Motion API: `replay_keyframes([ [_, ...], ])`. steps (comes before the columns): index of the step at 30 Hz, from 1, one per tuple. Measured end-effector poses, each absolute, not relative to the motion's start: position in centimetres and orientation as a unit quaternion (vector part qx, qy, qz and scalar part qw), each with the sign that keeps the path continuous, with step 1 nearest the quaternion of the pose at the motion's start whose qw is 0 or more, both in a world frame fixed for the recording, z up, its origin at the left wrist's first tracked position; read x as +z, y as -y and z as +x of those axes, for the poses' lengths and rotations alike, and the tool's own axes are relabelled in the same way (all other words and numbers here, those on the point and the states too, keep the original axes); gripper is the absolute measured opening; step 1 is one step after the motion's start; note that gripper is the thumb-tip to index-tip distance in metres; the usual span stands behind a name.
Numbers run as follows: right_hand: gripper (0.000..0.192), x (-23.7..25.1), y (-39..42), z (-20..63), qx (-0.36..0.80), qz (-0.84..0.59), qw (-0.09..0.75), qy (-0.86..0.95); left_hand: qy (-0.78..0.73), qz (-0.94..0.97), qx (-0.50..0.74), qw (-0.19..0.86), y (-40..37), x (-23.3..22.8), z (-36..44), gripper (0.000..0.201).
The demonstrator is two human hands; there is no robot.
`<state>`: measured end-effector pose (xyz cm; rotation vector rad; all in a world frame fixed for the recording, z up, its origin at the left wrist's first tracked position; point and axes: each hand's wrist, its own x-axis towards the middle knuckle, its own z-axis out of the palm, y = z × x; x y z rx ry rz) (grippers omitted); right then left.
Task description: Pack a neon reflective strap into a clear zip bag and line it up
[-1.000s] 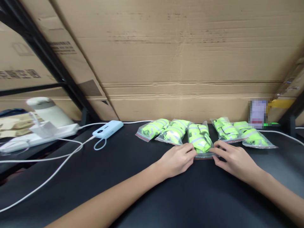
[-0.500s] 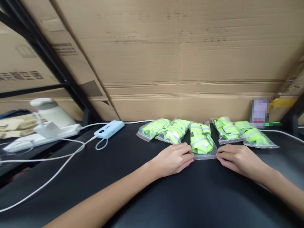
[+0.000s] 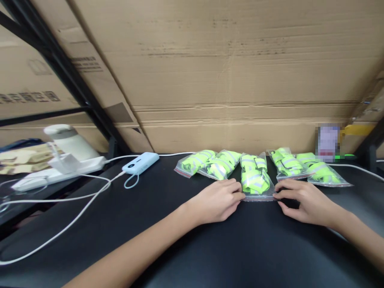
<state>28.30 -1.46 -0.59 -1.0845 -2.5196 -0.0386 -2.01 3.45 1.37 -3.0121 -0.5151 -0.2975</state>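
Head view: clear zip bag point(image 3: 255, 179) w/ folded neon-yellow reflective straps inside, lying flat near the far edge of the black surface point(image 3: 180, 240), its reddish seal strip toward the person. Left hand point(image 3: 216, 201) and right hand point(image 3: 303, 199) flank it, fingertips pinching the near corners of the seal edge, approx. one per side; fingers curled, not spread. Exact grip is hard to make out at this angle. Four more bags, same contents: two point(image 3: 207, 164) overlapping just left of it, two point(image 3: 303, 167) just right. Cardboard boxes point(image 3: 228, 72) stand behind the row. Pale-blue power bank point(image 3: 140, 163) w/ white cable lies further left along the far edge.
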Motion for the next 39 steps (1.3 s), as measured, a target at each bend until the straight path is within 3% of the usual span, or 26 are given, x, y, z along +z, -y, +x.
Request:
replay_keyframes([
  [12,0.022,-0.2,2.0,27.6,-0.023,-0.416,0.174,0.892,0.225,-0.97,-0.071,0.052,-2.7,0.8,-1.4,0.024],
  [27,0.021,-1.1,1.4,28.2,0.017,-0.392,0.24,0.888,0.279,-0.956,-0.087,0.038,-2.2,0.7,-1.1,0.016],
  [39,0.032,-0.8,0.9,29.1,-0.044,-0.342,0.217,0.913,0.307,-0.941,-0.14,-0.006,-2.0,0.3,-0.7,0.015],
])
